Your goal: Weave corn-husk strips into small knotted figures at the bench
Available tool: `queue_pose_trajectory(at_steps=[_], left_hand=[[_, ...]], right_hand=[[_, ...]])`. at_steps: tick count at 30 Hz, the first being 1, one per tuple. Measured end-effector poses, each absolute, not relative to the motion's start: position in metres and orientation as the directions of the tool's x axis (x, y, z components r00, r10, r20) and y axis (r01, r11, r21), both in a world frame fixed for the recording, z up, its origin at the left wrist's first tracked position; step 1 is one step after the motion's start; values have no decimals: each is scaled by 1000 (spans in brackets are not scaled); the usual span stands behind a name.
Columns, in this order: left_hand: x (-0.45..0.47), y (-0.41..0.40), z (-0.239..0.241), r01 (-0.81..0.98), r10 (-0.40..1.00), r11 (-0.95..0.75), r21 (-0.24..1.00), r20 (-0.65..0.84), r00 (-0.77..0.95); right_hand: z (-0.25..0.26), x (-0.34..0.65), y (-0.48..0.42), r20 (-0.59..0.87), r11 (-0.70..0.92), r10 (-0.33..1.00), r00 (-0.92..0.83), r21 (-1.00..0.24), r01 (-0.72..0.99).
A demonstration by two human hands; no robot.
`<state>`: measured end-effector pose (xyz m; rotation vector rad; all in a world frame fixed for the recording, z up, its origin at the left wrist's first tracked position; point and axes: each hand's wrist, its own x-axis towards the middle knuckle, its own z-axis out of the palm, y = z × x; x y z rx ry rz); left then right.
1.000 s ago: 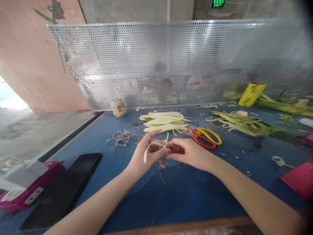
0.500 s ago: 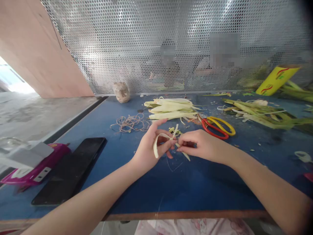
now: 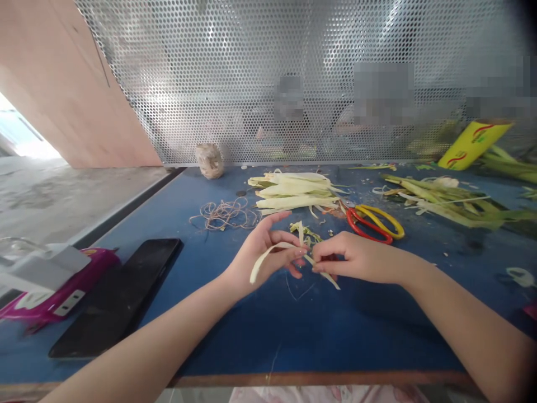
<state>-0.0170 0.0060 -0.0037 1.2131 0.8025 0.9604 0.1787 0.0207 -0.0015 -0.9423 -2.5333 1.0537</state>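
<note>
Over the middle of the blue table, my left hand pinches a narrow pale strip of corn husk between thumb and fingertips. One end of the strip curls back over this hand, and another piece sticks up at the pinch. My right hand is closed, its thumb and fingers gripping the husk strip just to the right, with a tail pointing down and right. The crossing of the strips is partly hidden by fingers. Beyond the hands lie small yellowish husk scraps and a stack of pale corn husks.
Scissors with red and yellow handles lie beside the stack. A tangle of thin cord, a black phone and a magenta power strip are left. Greener husks lie right. A perforated metal screen stands behind, people beyond it.
Both hands have shifted slightly right and down, still pinching the strip. The curled end at my left hand has opened into a flatter arc, and the right tail reaches further out.
</note>
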Motion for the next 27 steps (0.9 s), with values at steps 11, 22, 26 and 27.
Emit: queue_pose_trajectory(at_steps=[11,22,26,27], left_hand=[[-18,9,-2,-28,950,-55,998,61,306],[-19,14,-14,5,944,-284,959,278,176],[-17,12,-13,18,949,-233,972,224,223],[-16,12,-12,14,950,-217,976,208,234]], right_hand=[[-13,165,18,58,149,763,-644,-985,88],[-20,162,27,-5,5,801,-599,-1000,16],[-27,159,27,15,15,821,-571,-1000,-5],[-28,158,28,25,27,826,-562,-1000,-5]])
